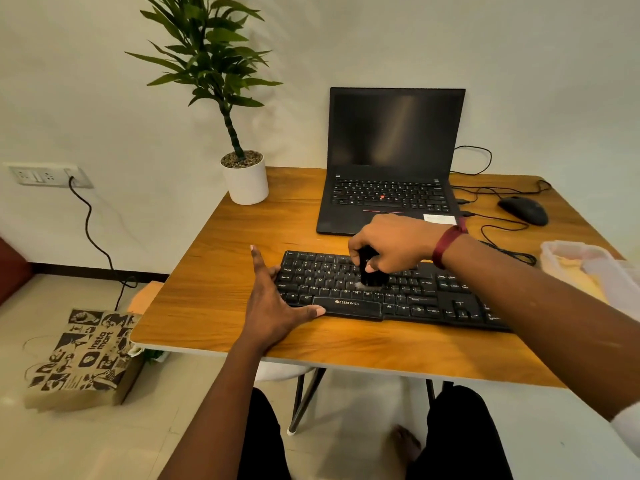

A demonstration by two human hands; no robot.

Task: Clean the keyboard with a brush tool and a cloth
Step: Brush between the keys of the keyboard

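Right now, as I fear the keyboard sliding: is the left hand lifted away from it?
No, the left hand lies spread on the table, fingers touching the left end of the keyboard.

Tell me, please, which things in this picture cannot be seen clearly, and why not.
Head view, the only one:
Brush: its handle is hidden inside the right hand; only the bristles show.
Keyboard: its right end is covered by the right arm.
Container at the right: blurred and cut off by the frame edge; its contents are unclear, so a cloth cannot be confirmed.
Sticker on the laptop: print too small to read.
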